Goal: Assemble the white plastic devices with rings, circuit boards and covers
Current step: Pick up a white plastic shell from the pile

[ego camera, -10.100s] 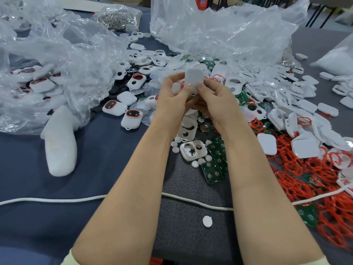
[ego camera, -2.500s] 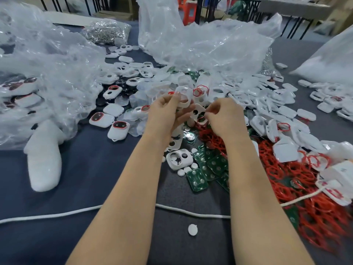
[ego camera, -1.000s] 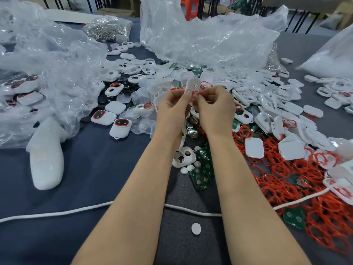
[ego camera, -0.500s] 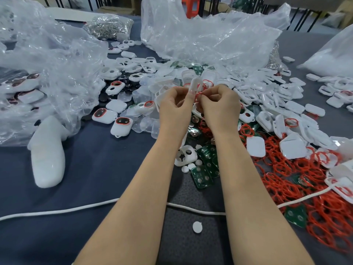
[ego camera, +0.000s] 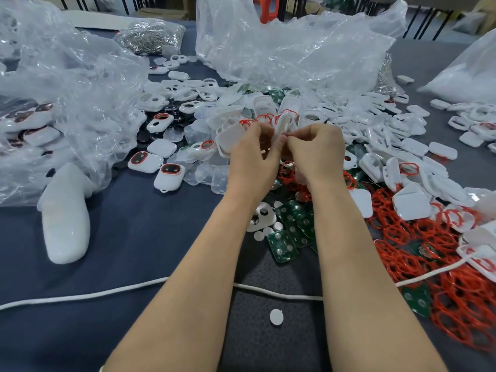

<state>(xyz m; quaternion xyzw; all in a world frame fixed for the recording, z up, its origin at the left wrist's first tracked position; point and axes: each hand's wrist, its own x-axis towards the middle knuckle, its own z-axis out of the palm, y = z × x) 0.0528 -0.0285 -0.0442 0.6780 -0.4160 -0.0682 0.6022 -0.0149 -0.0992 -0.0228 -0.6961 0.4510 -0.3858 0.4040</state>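
Note:
My left hand (ego camera: 255, 154) grips a white plastic shell (ego camera: 281, 124), held edge-on above the table. My right hand (ego camera: 316, 151) pinches a thin red ring at the shell's right edge; the ring is mostly hidden by my fingers. Below my wrists lie green circuit boards (ego camera: 290, 229) and a white face piece with holes (ego camera: 261, 218). Loose red rings (ego camera: 418, 237) are heaped to the right. White covers (ego camera: 410, 202) lie among them. Assembled devices with red-rimmed windows (ego camera: 170, 175) sit to the left.
Crumpled clear plastic bags (ego camera: 292, 47) fill the back and left. A white foam block (ego camera: 64, 216) lies at the left. A white cord (ego camera: 268, 291) crosses the dark blue table (ego camera: 134, 237) under my forearms. A bag of metal rings (ego camera: 153, 36) sits far back.
Since a second ago my hands stay together at the shell, fingers shifting slightly as the red ring is worked along its edge. Earlier my right hand had drawn a ring from the pile.

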